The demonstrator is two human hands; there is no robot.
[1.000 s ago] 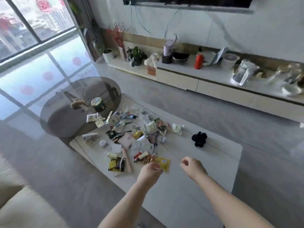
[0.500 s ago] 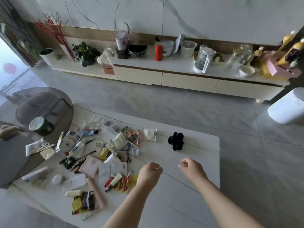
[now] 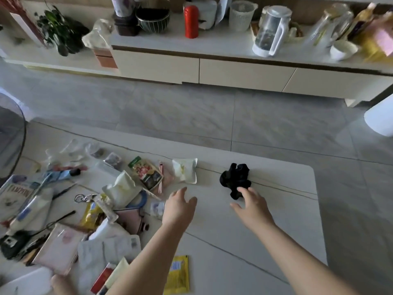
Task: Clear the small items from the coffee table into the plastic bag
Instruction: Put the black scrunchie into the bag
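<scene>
A long low cabinet [image 3: 244, 73] lines the far wall across a grey tiled floor [image 3: 191, 111], its top carrying a red canister [image 3: 191, 21], a clear jug [image 3: 271, 30], a white basket [image 3: 242, 14], a bowl [image 3: 343, 50] and a potted plant [image 3: 57, 28].

Lit evenly and softly, as by daylight; no harsh glare. Faint, diffuse shadows under both forearms on the pale coffee table [image 3: 265, 220]. Smeared by motion blur along the top and right edges, worst on the bottles [image 3: 348, 24] at the upper right. Bowed by wide-angle distortion toward the corners. Soft detail throughout, clutter [image 3: 70, 209] labels unreadable.
</scene>
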